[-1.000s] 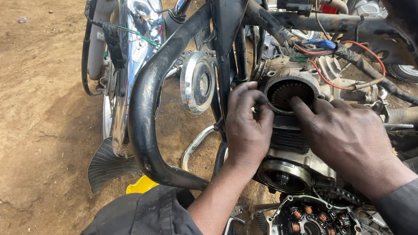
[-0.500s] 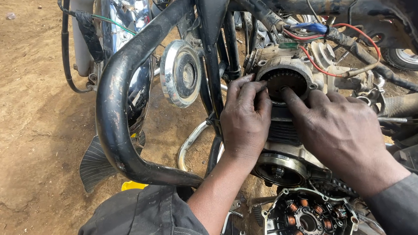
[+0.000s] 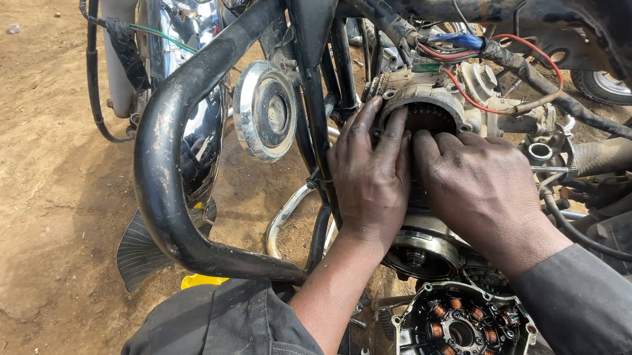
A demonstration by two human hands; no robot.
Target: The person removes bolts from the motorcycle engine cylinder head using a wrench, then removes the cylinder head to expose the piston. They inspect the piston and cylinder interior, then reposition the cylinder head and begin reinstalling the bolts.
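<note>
A motorcycle engine [image 3: 471, 99] lies on its side with its round cylinder opening [image 3: 426, 117] facing me. My left hand [image 3: 370, 177] rests flat against the engine block, fingertips at the left rim of that opening. My right hand [image 3: 485, 190] lies beside it, index finger touching the opening's lower edge. Both hands press on the engine and cover the finned part beneath them. Whether either grips a part, I cannot see.
A black crash bar [image 3: 162, 155] curves across the left. Behind it sit a chrome round horn [image 3: 265, 110] and a chrome fender [image 3: 186, 41]. A detached stator cover with copper coils [image 3: 463, 333] lies below the engine. Red and blue wires [image 3: 481, 49] run above. Bare dirt ground [image 3: 34, 184] is at left.
The view has shifted, so the motorcycle sits further left and lower. My hands have stayed on the engine, fingers edging closer around the cylinder opening.
</note>
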